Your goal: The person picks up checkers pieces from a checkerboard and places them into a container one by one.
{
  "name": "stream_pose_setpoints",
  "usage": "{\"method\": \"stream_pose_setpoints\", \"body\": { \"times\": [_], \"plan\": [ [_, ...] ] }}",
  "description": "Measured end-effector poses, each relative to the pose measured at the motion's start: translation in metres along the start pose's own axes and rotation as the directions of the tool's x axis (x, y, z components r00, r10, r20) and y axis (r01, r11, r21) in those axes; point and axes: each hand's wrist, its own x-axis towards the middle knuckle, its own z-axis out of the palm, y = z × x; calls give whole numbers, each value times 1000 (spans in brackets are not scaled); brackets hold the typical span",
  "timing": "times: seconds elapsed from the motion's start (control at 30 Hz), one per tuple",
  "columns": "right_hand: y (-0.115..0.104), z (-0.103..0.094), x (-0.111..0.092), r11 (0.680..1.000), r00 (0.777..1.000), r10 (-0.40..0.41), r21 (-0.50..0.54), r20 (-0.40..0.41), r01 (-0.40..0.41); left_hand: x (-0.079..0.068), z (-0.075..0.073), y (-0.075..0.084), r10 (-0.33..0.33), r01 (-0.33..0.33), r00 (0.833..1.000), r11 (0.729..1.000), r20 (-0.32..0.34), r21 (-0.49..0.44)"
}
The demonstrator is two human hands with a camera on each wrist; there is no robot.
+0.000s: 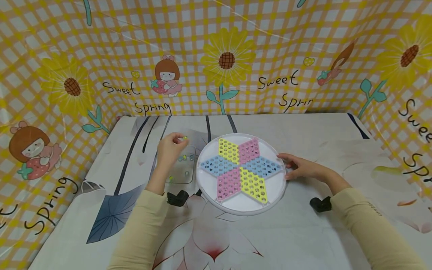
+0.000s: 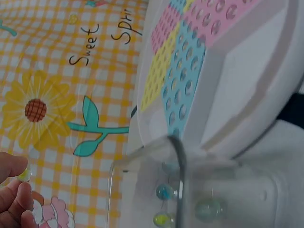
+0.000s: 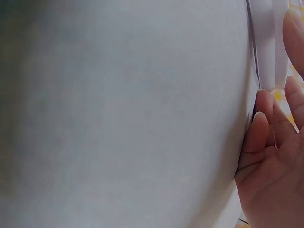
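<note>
My left hand (image 1: 168, 149) pinches a small yellow-green glass marble (image 2: 24, 175) between thumb and fingertips, raised above the far side of a clear plastic box (image 1: 193, 170). Several marbles (image 2: 163, 192) in blue, green and pale tints lie inside this box. Just right of it is a round white Chinese checkers board (image 1: 209, 187), its six-pointed star in yellow, pink and blue with many round holes. At the board's right rim rests my right hand (image 1: 305, 168). Its fingers (image 3: 259, 133) are loosely bent along the edge, with the thumb at the rim too.
Both stand on a pale table cover (image 1: 270, 240) printed with a flower and dark lines. A yellow checked cloth (image 1: 189, 45) with sunflowers hangs behind and on both sides. Black straps (image 1: 177, 198) show by the wrists.
</note>
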Motion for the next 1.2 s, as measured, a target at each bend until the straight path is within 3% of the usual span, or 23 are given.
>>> {"method": "stream_pose_setpoints", "body": {
  "times": [0.37,0.6,1.2],
  "plan": [
    [2,0,0,1000,1000,-14,-1,-1,14,-8,-13,-30,-106,105,994,993,7,47],
    [2,-1,0,1000,1000,-13,-2,-3,13,-12,-15,-46,-97,93,995,990,31,105],
    [0,0,0,1000,1000,0,-3,-4,0,-15,-24,-51,-91,86,994,993,64,84]
  ]
}}
